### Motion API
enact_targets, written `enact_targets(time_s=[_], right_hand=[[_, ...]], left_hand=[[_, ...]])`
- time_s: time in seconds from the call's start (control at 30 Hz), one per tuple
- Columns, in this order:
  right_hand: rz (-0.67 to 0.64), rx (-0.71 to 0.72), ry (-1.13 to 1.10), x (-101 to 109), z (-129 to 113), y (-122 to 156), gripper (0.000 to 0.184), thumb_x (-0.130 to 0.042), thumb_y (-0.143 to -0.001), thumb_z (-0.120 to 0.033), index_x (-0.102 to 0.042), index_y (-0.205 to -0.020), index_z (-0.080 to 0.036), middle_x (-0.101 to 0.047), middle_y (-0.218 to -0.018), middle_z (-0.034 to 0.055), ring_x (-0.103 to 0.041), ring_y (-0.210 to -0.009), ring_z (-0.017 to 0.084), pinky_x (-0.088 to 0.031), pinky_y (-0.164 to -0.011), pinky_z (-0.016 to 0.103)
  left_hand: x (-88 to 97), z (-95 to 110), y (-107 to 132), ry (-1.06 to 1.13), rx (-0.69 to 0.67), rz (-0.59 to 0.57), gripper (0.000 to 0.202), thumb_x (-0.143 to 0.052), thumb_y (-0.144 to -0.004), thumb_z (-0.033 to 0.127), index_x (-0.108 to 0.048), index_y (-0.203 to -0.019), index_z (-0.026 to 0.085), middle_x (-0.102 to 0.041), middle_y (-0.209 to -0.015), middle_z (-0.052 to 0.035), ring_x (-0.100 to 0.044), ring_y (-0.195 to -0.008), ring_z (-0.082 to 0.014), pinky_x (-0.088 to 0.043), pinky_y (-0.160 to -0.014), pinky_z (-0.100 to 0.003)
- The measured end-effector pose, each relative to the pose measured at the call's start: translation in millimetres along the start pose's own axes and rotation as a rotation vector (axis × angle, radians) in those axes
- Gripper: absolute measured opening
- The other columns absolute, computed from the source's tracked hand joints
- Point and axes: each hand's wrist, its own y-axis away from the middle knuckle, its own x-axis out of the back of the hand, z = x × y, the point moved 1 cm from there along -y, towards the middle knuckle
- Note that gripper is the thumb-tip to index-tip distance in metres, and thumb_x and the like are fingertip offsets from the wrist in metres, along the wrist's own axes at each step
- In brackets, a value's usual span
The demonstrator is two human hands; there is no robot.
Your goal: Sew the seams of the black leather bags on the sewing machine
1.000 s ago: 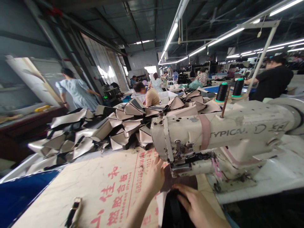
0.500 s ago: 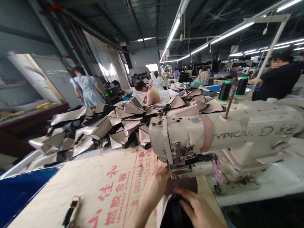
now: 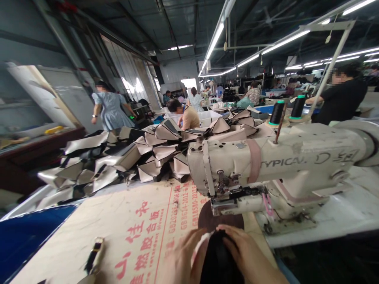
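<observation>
Below the sewing machine (image 3: 225, 161), a black fabric piece (image 3: 219, 262) with a pale side stands between my two hands. My right hand (image 3: 247, 254) grips its right side, fingers curled over the top edge. On the left side, my left hand (image 3: 188, 252) is closed round the pale edge; it is somewhat blurred and its thumb is partly hidden. A dark brown round surface (image 3: 207, 217) shows just beyond my fingertips, under the machine's head. The lower part of the fabric piece runs out of view.
A heap of beige and black sewn pieces (image 3: 118, 157) lies behind the plywood tabletop (image 3: 148, 221). A short strap with a buckle (image 3: 95, 254) rests at the left front. Black thread cones (image 3: 277, 112) stand behind the machine. Several people work farther back.
My left hand has come back from beside the machine's needle area to the fabric piece's left edge. My right hand stays on the piece. A person at far left has shifted.
</observation>
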Motion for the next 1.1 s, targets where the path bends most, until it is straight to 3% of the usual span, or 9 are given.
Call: enact_targets(time_s=[0.07,0.13,0.23,0.33,0.47,0.6,0.8,0.97,1.1], right_hand=[[0.01,0.014,-0.011,1,-1,1,0.032,-0.04,-0.091,-0.03,-0.057,-0.115,-0.019,-0.058,-0.117,0.0054,-0.052,-0.11,0.018,-0.039,-0.1,0.034],[0.012,0.061,-0.017,5,-5,-1,0.032,-0.039,-0.091,-0.03,-0.057,-0.116,-0.018,-0.058,-0.117,0.0064,-0.053,-0.11,0.017,-0.041,-0.099,0.033],[0.009,0.175,-0.01,18,-16,-9,0.031,-0.042,-0.09,-0.025,-0.056,-0.117,-0.02,-0.057,-0.118,0.0042,-0.052,-0.11,0.016,-0.041,-0.099,0.031],[-0.037,0.286,0.053,29,-20,-20,0.032,-0.044,-0.089,-0.021,-0.054,-0.119,-0.022,-0.058,-0.117,0.0028,-0.053,-0.109,0.015,-0.041,-0.099,0.031],[-0.124,0.397,0.187,27,-5,-24,0.031,-0.044,-0.087,-0.015,-0.056,-0.116,-0.015,-0.062,-0.11,0.0056,-0.057,-0.102,0.016,-0.046,-0.092,0.03],[-0.218,0.489,0.273,25,6,-19,0.038,-0.037,-0.085,-0.006,-0.052,-0.119,-0.014,-0.06,-0.113,0.0063,-0.056,-0.104,0.015,-0.046,-0.091,0.028],[-0.311,0.538,0.356,30,-2,-20,0.037,-0.037,-0.085,-0.006,-0.049,-0.12,-0.012,-0.058,-0.115,0.0087,-0.055,-0.105,0.016,-0.046,-0.089,0.027],[-0.287,0.603,0.43,27,-1,-25,0.025,-0.036,-0.085,-0.005,-0.058,-0.095,-0.008,-0.064,-0.093,0.0105,-0.061,-0.087,0.017,-0.049,-0.079,0.027],[-0.334,0.553,0.445,27,0,-25,0.019,-0.038,-0.09,-0.014,-0.056,-0.086,-0.012,-0.063,-0.085,0.0076,-0.06,-0.081,0.016,-0.048,-0.073,0.026]], left_hand=[[-6.0,8,20,-0.026,0.004,-0.013,0.044,-0.047,-0.083,0.03,-0.046,-0.126,0.027,-0.058,-0.121,-0.0052,-0.057,-0.106,-0.0189,-0.048,-0.086,-0.025],[-11.6,8,21,-0.014,0.033,-0.049,0.048,-0.042,-0.083,0.02,-0.042,-0.13,0.023,-0.061,-0.114,-0.0078,-0.061,-0.1,-0.0183,-0.05,-0.081,-0.023],[-6.9,3,2,0.005,0.02,-0.143,0.05,-0.029,-0.082,0.008,-0.047,-0.127,0.021,-0.063,-0.099,-0.0079,-0.064,-0.085,-0.0149,-0.05,-0.073,-0.02],[7.7,0,-19,-0.068,-0.047,-0.206,0.053,-0.029,-0.082,0.006,-0.045,-0.129,0.026,-0.06,-0.095,-0.0062,-0.063,-0.079,-0.0145,-0.048,-0.069,-0.021],[13.9,-2,-26,-0.04,-0.147,-0.259,0.044,-0.032,-0.087,0.014,-0.051,-0.123,0.03,-0.06,-0.09,-0.0041,-0.061,-0.078,-0.0141,-0.047,-0.068,-0.021],[12.5,-9,-22,0.178,-0.237,-0.246,0.034,-0.037,-0.09,0.022,-0.061,-0.109,0.036,-0.063,-0.098,0.0005,-0.059,-0.089,-0.0127,-0.045,-0.077,-0.021],[13.0,-4,-26,0.261,-0.293,-0.294,0.032,-0.059,-0.077,0.045,-0.062,-0.103,0.027,-0.062,-0.098,-0.0024,-0.057,-0.089,-0.0161,-0.044,-0.078,-0.024],[-4.0,9,-36,0.256,-0.052,-0.192,0.037,-0.038,-0.089,0.041,-0.05,-0.063,0.017,-0.05,-0.064,0.0012,-0.048,-0.062,-0.0112,-0.034,-0.058,-0.022],[-13.5,5,-46,0.428,0.143,-0.396,0.042,-0.038,-0.085,0.049,-0.039,-0.057,0.017,-0.031,-0.056,0.0048,-0.033,-0.054,-0.0089,-0.025,-0.05,-0.022]])
